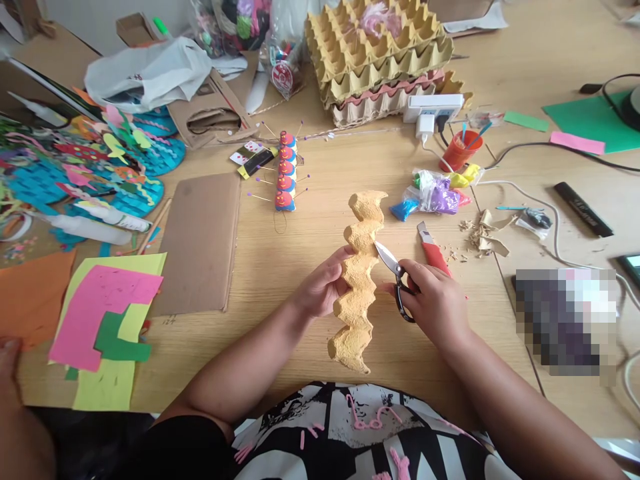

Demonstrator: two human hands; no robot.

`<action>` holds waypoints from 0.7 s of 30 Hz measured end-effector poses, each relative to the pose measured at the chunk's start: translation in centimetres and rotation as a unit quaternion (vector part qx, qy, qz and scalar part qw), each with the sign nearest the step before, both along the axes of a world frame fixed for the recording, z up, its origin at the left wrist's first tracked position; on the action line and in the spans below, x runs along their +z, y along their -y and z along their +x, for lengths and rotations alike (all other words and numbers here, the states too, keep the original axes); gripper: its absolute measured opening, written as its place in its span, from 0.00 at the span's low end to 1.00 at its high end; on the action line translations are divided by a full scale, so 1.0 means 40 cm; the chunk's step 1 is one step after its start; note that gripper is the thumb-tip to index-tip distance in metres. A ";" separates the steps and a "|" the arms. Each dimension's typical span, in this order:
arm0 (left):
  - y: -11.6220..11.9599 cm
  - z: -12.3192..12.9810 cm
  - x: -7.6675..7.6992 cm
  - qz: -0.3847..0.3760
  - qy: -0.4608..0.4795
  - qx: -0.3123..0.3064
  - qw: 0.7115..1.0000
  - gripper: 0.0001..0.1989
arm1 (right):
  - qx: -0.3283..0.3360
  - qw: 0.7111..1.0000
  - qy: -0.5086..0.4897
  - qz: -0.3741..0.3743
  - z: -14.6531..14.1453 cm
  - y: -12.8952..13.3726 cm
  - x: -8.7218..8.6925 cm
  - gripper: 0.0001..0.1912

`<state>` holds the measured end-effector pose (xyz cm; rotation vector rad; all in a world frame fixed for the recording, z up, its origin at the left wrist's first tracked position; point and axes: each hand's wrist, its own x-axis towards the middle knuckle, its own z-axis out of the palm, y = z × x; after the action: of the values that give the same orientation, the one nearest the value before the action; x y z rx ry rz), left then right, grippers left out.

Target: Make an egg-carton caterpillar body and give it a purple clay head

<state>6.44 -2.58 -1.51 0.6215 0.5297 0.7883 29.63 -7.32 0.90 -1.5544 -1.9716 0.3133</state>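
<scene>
A strip of yellow egg carton point(358, 287) with several bumps hangs over the table in front of me, its edges jagged. My left hand point(326, 283) grips its left side near the middle, thumb and fingers closed on it. In my right hand point(434, 301) is a pair of scissors point(393, 263) with black handles. The blades look closed or nearly so, and their tip meets the strip's upper right edge. Beyond the strip stands a painted egg-carton caterpillar point(286, 173), red and blue, with pins stuck out of its sides.
A red utility knife point(433, 250) lies right of the scissors, near carton scraps point(483, 235). Bagged clay point(435, 192) and an orange cup point(460, 150) sit behind. Stacked egg trays point(380, 60) stand at the back. Cardboard point(200, 243) and pink foam sheet point(95, 313) lie left, near another person's hand point(9, 363).
</scene>
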 end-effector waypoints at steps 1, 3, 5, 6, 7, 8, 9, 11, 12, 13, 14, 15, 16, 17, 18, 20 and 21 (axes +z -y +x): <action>0.000 0.001 0.002 -0.003 0.002 0.001 1.000 0.34 | -0.001 1.000 -0.006 -0.006 0.001 0.000 0.001 0.22; -0.001 0.002 0.007 -0.009 0.005 0.007 1.000 0.34 | -0.003 0.999 -0.028 -0.025 0.001 -0.001 0.003 0.23; -0.001 0.003 0.011 -0.011 0.003 0.010 1.000 0.34 | -0.011 0.996 -0.066 -0.059 0.000 -0.002 0.005 0.23; -0.002 0.003 0.012 -0.010 0.001 0.011 1.000 0.34 | -0.017 0.992 -0.094 -0.082 -0.001 -0.002 0.005 0.23; -0.002 0.003 0.012 -0.009 -0.002 0.014 1.000 0.34 | -0.021 0.985 -0.128 -0.110 -0.002 -0.003 0.006 0.24; -0.002 0.003 0.012 -0.007 -0.004 0.019 1.000 0.33 | -0.019 0.976 -0.167 -0.140 -0.003 -0.004 0.006 0.25; -0.002 0.003 0.011 -0.003 -0.008 0.026 1.000 0.33 | -0.011 0.964 -0.208 -0.168 -0.004 -0.004 0.007 0.26; -0.002 0.005 0.008 0.012 -0.019 0.045 0.999 0.34 | 0.026 0.935 -0.287 -0.206 -0.007 -0.005 0.009 0.30; -0.001 0.008 0.007 0.023 -0.026 0.054 0.998 0.34 | 0.048 0.921 -0.322 -0.216 -0.010 -0.005 0.010 0.31; 0.000 0.010 0.005 0.037 -0.033 0.062 0.997 0.35 | 0.066 0.907 -0.351 -0.224 -0.013 -0.005 0.012 0.31; 0.001 0.014 0.004 0.051 -0.041 0.068 0.996 0.35 | 0.076 0.895 -0.374 -0.233 -0.017 -0.004 0.014 0.31; 0.003 0.018 0.002 0.065 -0.049 0.075 0.994 0.35 | 0.078 0.883 -0.392 -0.246 -0.021 -0.002 0.015 0.30; 0.004 0.021 0.001 0.078 -0.056 0.081 0.992 0.35 | 0.075 0.872 -0.407 -0.261 -0.027 0.000 0.016 0.28; 0.005 0.025 -0.001 0.089 -0.061 0.088 0.990 0.36 | 0.068 0.863 -0.419 -0.275 -0.033 0.003 0.017 0.28; 0.006 0.028 -0.002 0.098 -0.066 0.095 0.988 0.36 | 0.058 0.855 -0.430 -0.284 -0.038 0.005 0.017 0.28; 0.008 0.032 -0.004 0.109 -0.076 0.106 0.985 0.38 | 0.041 0.843 -0.449 -0.292 -0.048 0.009 0.015 0.29; 0.009 0.034 -0.005 0.114 -0.081 0.111 0.984 0.38 | 0.034 0.840 -0.457 -0.291 -0.051 0.011 0.012 0.30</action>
<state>7.79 -2.93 -1.70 0.8525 0.6715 1.0228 27.57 -7.75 1.40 -1.2555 -1.1845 1.4894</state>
